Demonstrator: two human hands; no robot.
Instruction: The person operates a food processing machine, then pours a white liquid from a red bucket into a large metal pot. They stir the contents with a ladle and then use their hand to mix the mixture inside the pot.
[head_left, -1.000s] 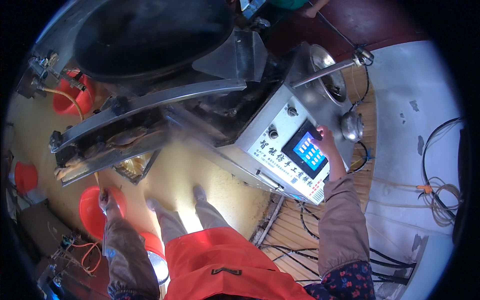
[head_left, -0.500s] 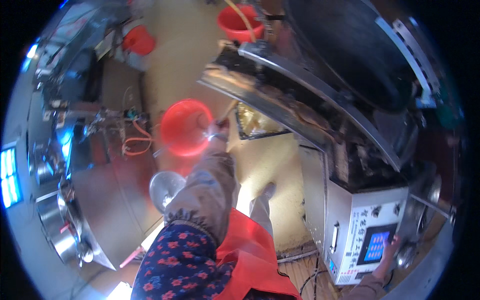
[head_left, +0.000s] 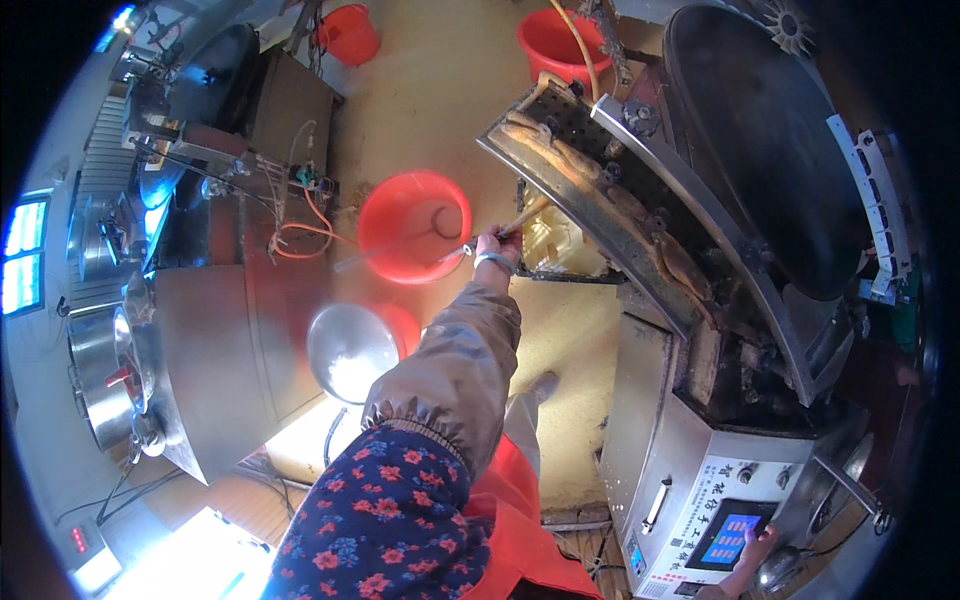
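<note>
Stretched out ahead, my left hand (head_left: 499,243) is closed round the wooden handle (head_left: 530,212) of a long, thin tool. The tool's pale far part is blurred and reaches across a red bucket (head_left: 375,215), so its exact kind is unclear. Beside the hand lies an open box (head_left: 572,250) with pale yellowish contents, partly under the machine's edge. At the lower right, my right hand (head_left: 757,549) has its fingers extended at the lit control screen (head_left: 731,541) of a metal cooking machine (head_left: 690,470); nothing shows in it.
Above the machine stands a large round dark griddle (head_left: 760,150) behind a curved metal rail (head_left: 690,190). A silver basin (head_left: 352,352) sits nearer me, next to the steel cabinet (head_left: 215,350). More red buckets (head_left: 565,52) stand farther off. An orange hose (head_left: 325,225) hangs at left.
The whole view has shifted, with the buckets and machine now farther right. My left hand still grips the tool beside the bucket, and my right hand stays at the screen.
</note>
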